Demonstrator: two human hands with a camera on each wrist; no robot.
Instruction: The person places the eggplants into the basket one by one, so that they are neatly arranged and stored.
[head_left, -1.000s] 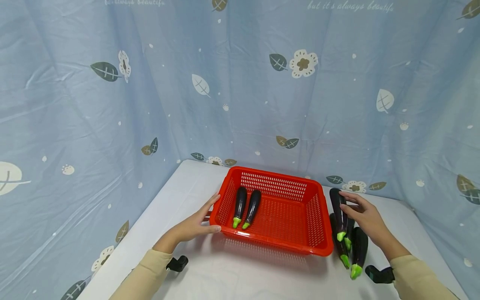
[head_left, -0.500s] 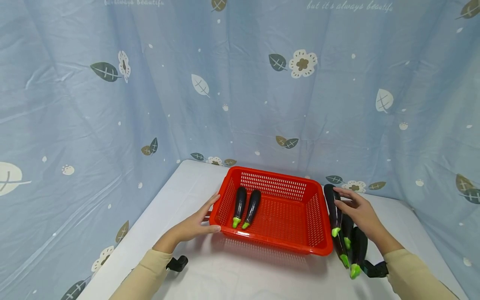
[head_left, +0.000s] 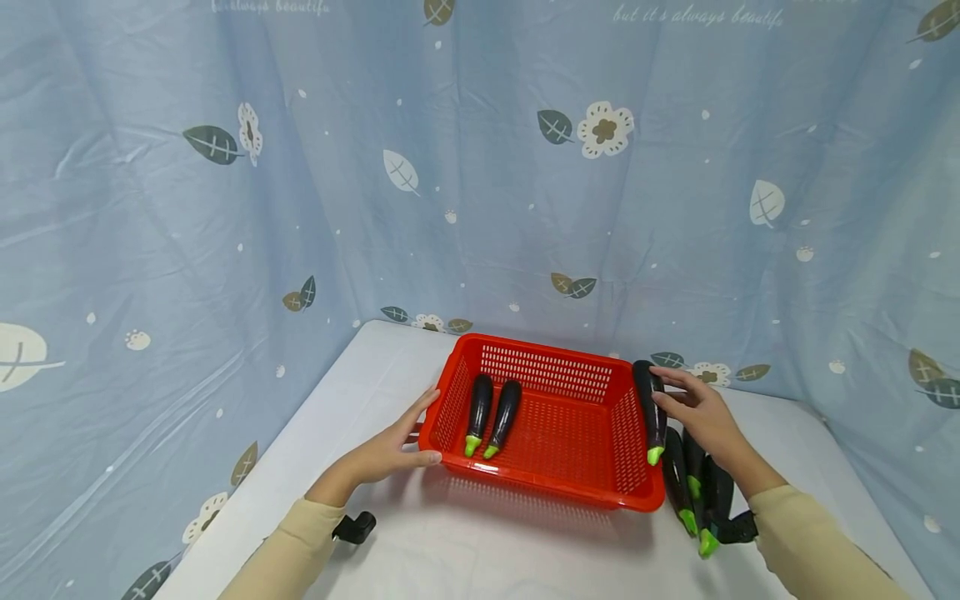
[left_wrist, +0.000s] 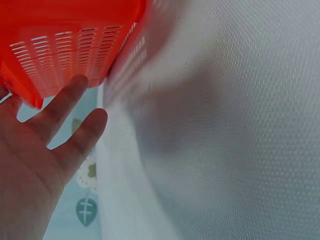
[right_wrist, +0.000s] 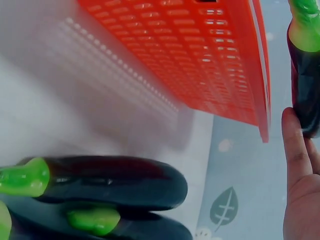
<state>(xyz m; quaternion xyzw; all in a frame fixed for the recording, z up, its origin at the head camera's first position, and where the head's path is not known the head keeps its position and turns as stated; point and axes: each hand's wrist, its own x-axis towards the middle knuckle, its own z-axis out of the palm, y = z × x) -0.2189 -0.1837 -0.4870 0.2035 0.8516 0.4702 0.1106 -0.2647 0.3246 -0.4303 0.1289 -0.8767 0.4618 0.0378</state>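
Observation:
My right hand pinches a glossy dark eggplant, its green stem end toward me, over the right rim of a red slotted basket. In the right wrist view this eggplant is raised past the basket's rim, with fingertips against its side. My left hand lies at the basket's front left corner, thumb at the front rim and fingers along the left side. Straight, spread fingers show in the left wrist view. Two eggplants, one left and one right, lie side by side inside the basket.
Right of the basket, several eggplants lie close together on the white table, partly covered by my right wrist's black mount. A blue patterned curtain hangs behind and to the left of the table.
My right hand has carried the eggplant leftward from above the other eggplants to over the basket's right rim. The left hand and the basket have stayed in place.

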